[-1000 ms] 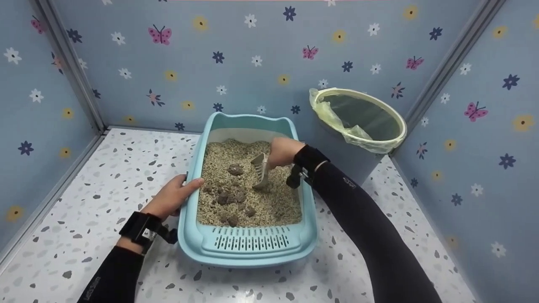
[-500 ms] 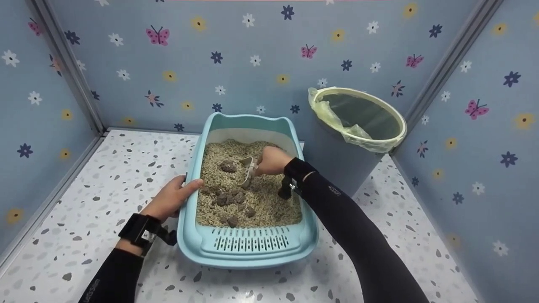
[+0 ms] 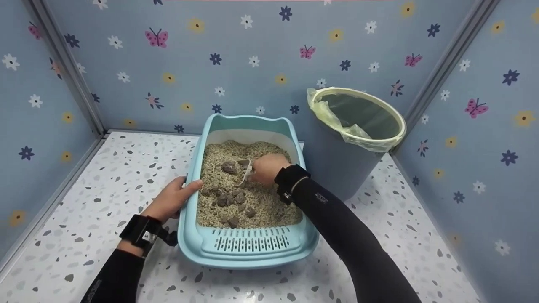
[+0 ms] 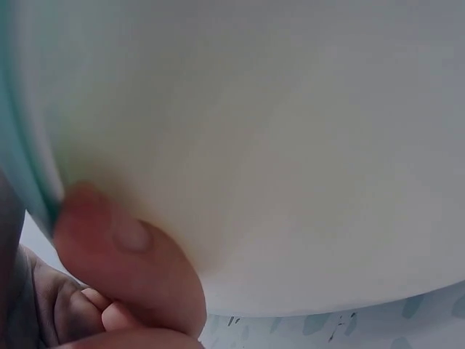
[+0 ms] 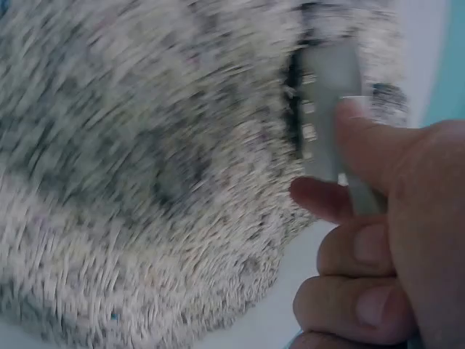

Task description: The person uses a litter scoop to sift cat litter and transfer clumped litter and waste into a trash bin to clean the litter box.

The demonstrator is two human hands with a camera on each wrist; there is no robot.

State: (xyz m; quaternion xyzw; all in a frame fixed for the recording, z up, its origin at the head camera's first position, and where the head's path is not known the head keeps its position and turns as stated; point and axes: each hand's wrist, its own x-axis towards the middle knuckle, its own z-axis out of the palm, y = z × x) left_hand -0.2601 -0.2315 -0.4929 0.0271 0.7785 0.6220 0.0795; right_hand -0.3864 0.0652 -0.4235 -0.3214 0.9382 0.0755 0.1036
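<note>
A light-blue litter box (image 3: 191,210) filled with tan granular litter (image 3: 269,202) sits on the speckled surface. My left hand (image 3: 170,198) grips its left rim, thumb over the edge; the left wrist view shows fingers (image 4: 138,262) curled against the pale outer wall. My right hand (image 3: 269,168) holds a beige litter scoop (image 5: 330,94) by its handle, fingers wrapped round and thumb along the top. The scoop's slotted head stands tilted in the litter, right beside a large dark clump (image 3: 229,167). Smaller clumps (image 3: 229,198) lie nearer the front of the box.
A grey bin (image 3: 337,164) with a yellowish bag liner (image 3: 358,134) over its rim stands behind the box on the right. Flower-patterned wall panels (image 3: 189,63) close off the back and both sides. A slotted step (image 3: 252,240) forms the box's front.
My right hand has moved left and slightly toward me, bringing the scoop across the litter up to the large clump. The left hand stays on the rim.
</note>
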